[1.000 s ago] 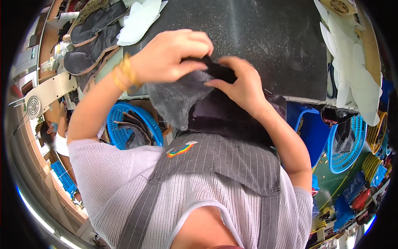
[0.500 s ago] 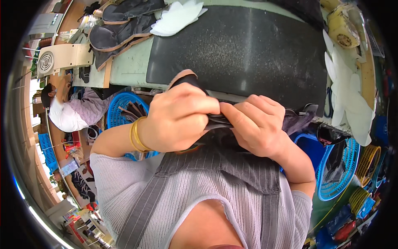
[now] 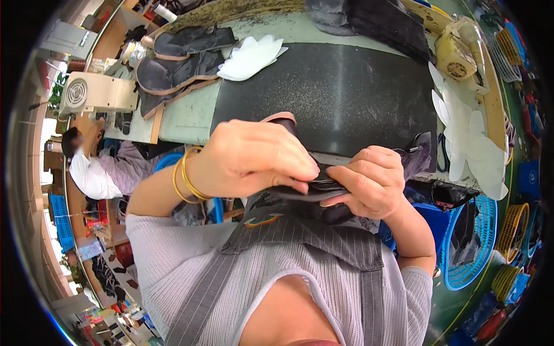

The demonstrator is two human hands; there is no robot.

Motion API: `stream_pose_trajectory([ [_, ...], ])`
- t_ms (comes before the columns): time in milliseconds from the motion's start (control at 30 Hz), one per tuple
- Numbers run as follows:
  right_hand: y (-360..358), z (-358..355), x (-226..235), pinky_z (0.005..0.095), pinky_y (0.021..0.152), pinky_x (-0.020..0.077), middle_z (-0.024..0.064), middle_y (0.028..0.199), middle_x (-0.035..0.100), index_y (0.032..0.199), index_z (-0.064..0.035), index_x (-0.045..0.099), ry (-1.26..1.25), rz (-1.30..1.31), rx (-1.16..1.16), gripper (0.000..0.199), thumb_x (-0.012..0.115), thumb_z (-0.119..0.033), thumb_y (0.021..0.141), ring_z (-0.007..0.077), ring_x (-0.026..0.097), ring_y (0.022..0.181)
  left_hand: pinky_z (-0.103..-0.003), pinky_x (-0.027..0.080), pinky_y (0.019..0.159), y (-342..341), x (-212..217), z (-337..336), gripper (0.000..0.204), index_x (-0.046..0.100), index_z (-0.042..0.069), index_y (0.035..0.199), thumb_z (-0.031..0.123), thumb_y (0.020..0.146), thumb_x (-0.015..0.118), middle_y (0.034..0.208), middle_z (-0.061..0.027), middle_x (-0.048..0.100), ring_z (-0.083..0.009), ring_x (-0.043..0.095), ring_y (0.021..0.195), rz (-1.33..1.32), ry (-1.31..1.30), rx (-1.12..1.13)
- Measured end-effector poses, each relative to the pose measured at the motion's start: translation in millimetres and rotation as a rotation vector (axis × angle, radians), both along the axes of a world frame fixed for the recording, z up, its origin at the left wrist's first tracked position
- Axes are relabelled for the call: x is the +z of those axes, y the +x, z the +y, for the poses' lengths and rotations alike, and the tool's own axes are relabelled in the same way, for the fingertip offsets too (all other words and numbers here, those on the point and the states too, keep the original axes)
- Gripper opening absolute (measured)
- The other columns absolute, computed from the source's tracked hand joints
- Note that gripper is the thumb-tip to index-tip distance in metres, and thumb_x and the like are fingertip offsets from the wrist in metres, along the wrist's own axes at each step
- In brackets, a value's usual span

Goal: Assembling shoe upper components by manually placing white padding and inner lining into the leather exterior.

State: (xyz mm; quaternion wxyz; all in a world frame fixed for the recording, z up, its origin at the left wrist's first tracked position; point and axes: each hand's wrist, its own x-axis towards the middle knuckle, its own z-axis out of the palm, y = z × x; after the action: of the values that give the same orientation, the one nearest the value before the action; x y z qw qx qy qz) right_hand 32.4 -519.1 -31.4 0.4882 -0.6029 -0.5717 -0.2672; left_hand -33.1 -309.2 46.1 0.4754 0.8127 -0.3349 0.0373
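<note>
both hands clamp on one dark fabric piece (image 3: pixel 314 189), held close in front of the chest, just off the near edge of the tabletop (image 3: pixel 190 118). left hand (image 3: pixel 254 158) lies curled over the top of the piece, fingertips pressing down on its upper edge. right hand (image 3: pixel 369 181) pinches the same piece from the other side, thumb under and fingers over, so the two grips meet almost touching in the middle. held this way, the piece looks folded or flattened between the fingers, seemingly so its edge stays lined up while it is worked by hand; how many layers are pinched cannot be told.

two gold bangles (image 3: pixel 184 176) sit on the left wrist. one large black mat (image 3: pixel 346 92) covers the middle of the tabletop, bare apart from specks. at its far left lie about three dark shaped pieces (image 3: pixel 184 60) stacked loosely, with one small pile of white cut pieces (image 3: pixel 251 57) beside them. a longer spread of white pieces (image 3: pixel 467 144) runs down the right edge, too overlapped to count. one cream sewing machine (image 3: pixel 95 92) stands at the left. two blue baskets show below the tabletop, one (image 3: pixel 470 248) at the right and one partly hidden behind the left arm. another person sits at the far left.
</note>
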Motion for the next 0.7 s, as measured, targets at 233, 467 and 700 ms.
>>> stream_pose_trajectory([
  [233, -5.5, -3.7, 4.0, 0.0249, 0.045, 0.0376, 0.0005, 0.057, 0.053, 0.073, -0.0037, 0.066, 0.0, 0.073, -0.098, 0.028, 0.082, -0.023, 0.061, 0.0133, 0.049, 0.048, -0.033, 0.056, 0.073, -8.0, -6.4, -1.3, 0.021, 0.069, -0.003, 0.089, -0.004, 0.069, 0.076, 0.089, -0.0157, 0.071, -0.0278, 0.069, 0.085, -0.001, -0.057, 0.075],
  [467, -17.8, 2.0, 5.2, 0.0235, 0.047, 0.0373, -0.0004, 0.059, 0.054, 0.075, -0.0029, 0.066, -0.059, 0.006, -0.195, 0.02, 0.078, -0.017, 0.066, 0.0114, 0.049, 0.048, -0.033, 0.055, 0.076, -26.4, -1.4, -7.2, 0.028, 0.067, -0.004, 0.094, -0.015, 0.068, 0.067, 0.092, -0.0169, 0.07, -0.0287, 0.069, 0.087, -0.007, 0.02, 0.227],
  [700, -19.8, 1.8, 0.9, 0.0209, 0.049, 0.0343, 0.0011, 0.069, 0.057, 0.084, -0.0003, 0.069, -0.019, -0.293, -0.186, 0.041, 0.059, -0.018, 0.048, 0.0103, 0.051, 0.061, -0.034, 0.056, 0.066, -29.6, -2.6, 2.0, 0.013, 0.069, -0.004, 0.082, -0.008, 0.07, 0.072, 0.079, -0.0163, 0.07, -0.0294, 0.069, 0.077, 0.056, -0.119, 0.172],
])
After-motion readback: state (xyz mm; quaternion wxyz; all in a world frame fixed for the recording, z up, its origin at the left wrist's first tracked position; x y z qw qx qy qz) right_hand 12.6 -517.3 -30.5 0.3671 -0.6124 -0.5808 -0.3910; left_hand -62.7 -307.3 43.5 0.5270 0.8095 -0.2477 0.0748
